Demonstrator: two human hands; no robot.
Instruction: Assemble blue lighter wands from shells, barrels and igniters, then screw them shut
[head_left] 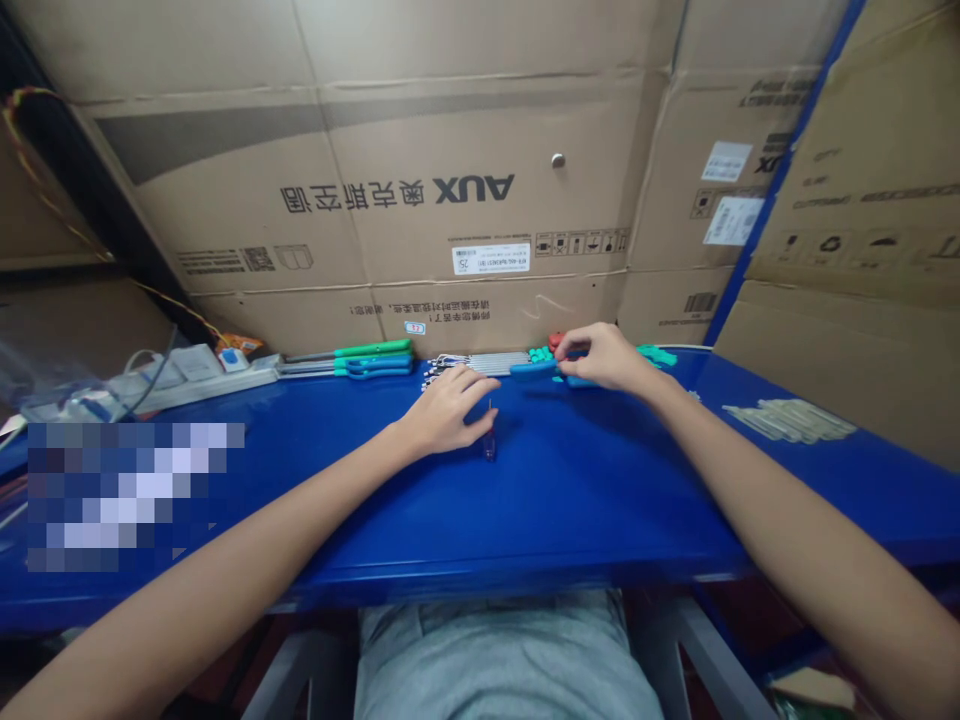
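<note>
A small precision screwdriver (489, 445) with a dark blue handle is stood on the blue workbench top (600, 480), just in front of the fingertips of the left hand (442, 412). Its long axis is close to upright: the handle is down, and the thin shaft points up. The left fingers (469, 392) are curved, lying close together and angled toward the shaft; whether it is touched cannot be told.

The right hand (604, 358) is farther back on the bench. Its fingers (574, 345) are curled downward, pinched toward a blue tool handle (532, 369) that lies roughly crosswise, but a firm grip cannot be confirmed. Teal handle pieces (540, 354) are bunched beside it.

A row of steel shafts (480, 363) is laid along the back edge, just behind the left hand, with green-handled screwdrivers (371, 349) farther left and a power strip (187, 375) beyond them. A cardboard carton (472, 190) printed "AUX" stands behind the bench.
</note>
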